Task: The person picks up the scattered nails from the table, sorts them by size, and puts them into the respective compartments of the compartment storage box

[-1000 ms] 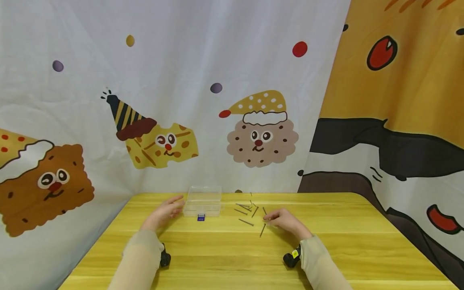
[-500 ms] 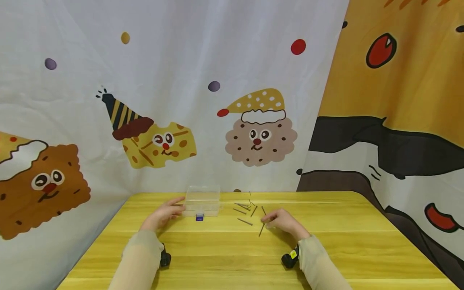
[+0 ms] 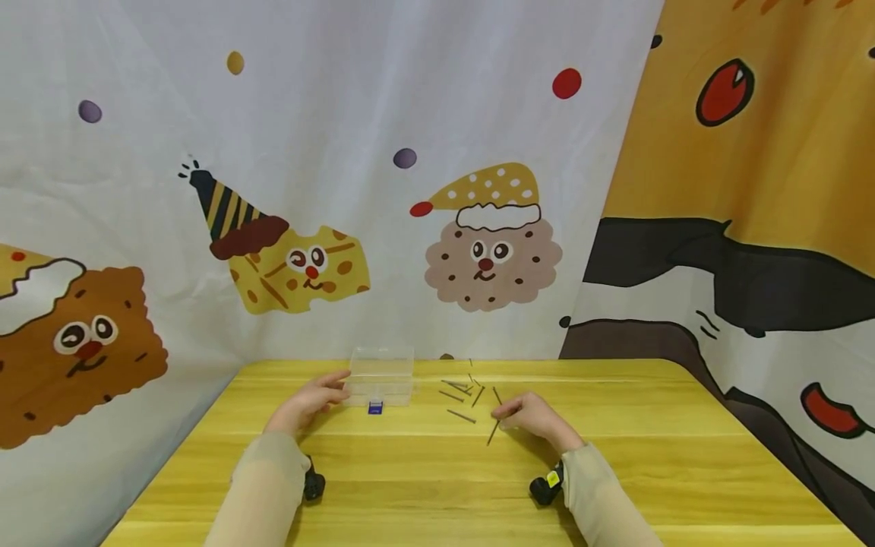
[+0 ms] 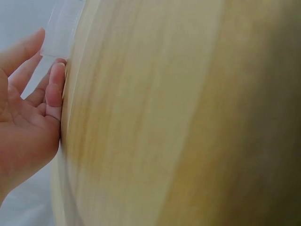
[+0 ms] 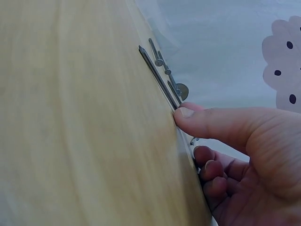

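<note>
A clear plastic box with its lid raised stands at the far side of the table, a blue piece at its front. My left hand is at the box's left side, fingers loosely extended and fingertips against it. In the left wrist view, the box shows past the fingers. My right hand pinches a nail between thumb and index finger, its pointed end sticking out low over the table. Just beyond the right fingers lies another nail.
Several loose nails lie scattered between the box and my right hand. They rest on a yellow wood-grain table. Behind the table's far edge hangs a cloth printed with cartoon figures.
The left fingers have moved slightly right, up against the box. My right fingertips have shifted a little left onto the nail. The head view has tilted slightly.
</note>
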Tool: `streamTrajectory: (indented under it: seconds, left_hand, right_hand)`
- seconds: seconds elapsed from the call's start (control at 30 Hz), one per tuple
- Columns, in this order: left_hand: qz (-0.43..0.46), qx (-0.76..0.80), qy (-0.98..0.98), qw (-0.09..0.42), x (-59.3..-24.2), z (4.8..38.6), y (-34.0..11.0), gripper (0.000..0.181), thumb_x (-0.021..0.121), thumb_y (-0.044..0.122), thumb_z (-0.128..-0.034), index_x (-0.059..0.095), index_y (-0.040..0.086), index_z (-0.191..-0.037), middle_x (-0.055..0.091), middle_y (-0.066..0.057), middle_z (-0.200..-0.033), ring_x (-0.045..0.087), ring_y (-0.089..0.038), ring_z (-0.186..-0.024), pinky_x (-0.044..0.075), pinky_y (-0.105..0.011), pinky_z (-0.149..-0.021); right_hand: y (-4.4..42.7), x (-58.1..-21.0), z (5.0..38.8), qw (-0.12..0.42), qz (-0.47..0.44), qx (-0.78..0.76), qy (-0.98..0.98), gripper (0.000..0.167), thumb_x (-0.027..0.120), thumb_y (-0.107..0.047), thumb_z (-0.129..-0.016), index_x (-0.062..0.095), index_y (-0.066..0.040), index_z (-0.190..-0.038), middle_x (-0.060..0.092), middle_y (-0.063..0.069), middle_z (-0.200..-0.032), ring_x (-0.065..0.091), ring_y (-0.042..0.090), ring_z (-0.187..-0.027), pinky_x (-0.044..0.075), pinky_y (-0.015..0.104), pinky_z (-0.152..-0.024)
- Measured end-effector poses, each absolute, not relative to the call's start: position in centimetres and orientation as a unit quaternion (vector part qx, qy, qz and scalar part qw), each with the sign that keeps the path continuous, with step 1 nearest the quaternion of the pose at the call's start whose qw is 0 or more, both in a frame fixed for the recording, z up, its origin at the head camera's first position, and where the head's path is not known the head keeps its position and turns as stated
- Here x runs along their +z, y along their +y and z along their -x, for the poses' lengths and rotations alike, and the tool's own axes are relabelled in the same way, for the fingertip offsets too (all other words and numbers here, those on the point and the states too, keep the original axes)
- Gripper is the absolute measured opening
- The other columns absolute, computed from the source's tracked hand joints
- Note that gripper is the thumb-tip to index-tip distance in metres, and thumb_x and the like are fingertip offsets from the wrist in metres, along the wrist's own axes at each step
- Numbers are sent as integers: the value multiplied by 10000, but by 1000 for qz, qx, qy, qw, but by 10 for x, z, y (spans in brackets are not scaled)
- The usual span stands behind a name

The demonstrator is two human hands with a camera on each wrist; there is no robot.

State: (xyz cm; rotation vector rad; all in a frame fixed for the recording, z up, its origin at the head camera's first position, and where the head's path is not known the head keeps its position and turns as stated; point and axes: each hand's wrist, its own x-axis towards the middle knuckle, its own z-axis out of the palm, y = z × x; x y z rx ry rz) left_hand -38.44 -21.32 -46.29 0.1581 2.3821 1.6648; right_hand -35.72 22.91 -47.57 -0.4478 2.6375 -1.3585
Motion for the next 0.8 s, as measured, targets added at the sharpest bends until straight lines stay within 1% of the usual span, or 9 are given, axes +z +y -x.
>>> streamTrajectory:
  seconds: [0.13, 0.27, 0.4, 0.5, 0.67, 0.8]
  left_hand:
    - [-57, 567, 814, 115, -462, 385, -214, 629, 588, 94, -953, 302, 13, -1508, 335, -331, -1446, 465, -361, -1180, 373, -422, -870]
    - [-57, 567, 814, 113, -463, 385, -214, 635, 590, 90, -952, 296, 15, -1510, 356, -322, -1428, 471, -350, -1154, 372, -403, -851]
    - [-56, 568, 814, 112, -464, 385, -214, 633, 590, 88, -952, 299, 16, -1510, 361, -318, -1427, 466, -359, -1162, 370, -405, -852]
    - [-59, 566, 815, 114, -462, 384, -214, 637, 588, 91, -954, 291, 11, -1511, 345, -329, -1434, 459, -375, -1174, 370, -428, -868]
    - [-60, 567, 813, 116, -460, 383, -214, 642, 593, 90, -951, 290, 8, -1510, 329, -335, -1438, 461, -377, -1176, 372, -444, -880]
    - [-55, 568, 813, 116, -460, 383, -213, 637, 591, 90, -953, 293, 11, -1511, 328, -332, -1442, 457, -384, -1183, 372, -447, -890]
  right_hand:
    - [228, -474, 357, 67, 149, -448, 879, 193, 724, -29, -832, 760, -21, -1022, 712, 108, -1036, 601, 335, -1072, 445, 513, -942]
    - [227, -474, 357, 60, 142, -444, 883, 146, 725, -24, -826, 776, -48, -961, 715, 74, -989, 609, 302, -1036, 455, 506, -925]
    - [228, -474, 357, 51, 139, -438, 887, 110, 741, -35, -816, 780, -55, -916, 700, 46, -957, 613, 261, -974, 473, 482, -892]
    - [229, -475, 356, 50, 142, -436, 887, 92, 751, -47, -815, 778, -53, -903, 687, 32, -947, 609, 235, -938, 482, 461, -870]
    - [231, -477, 357, 49, 155, -436, 885, 78, 748, -47, -823, 773, -48, -897, 672, 27, -928, 601, 201, -882, 500, 409, -809]
    - [233, -477, 357, 52, 172, -438, 881, 75, 737, -57, -837, 769, -48, -905, 645, 38, -912, 581, 189, -847, 491, 370, -774]
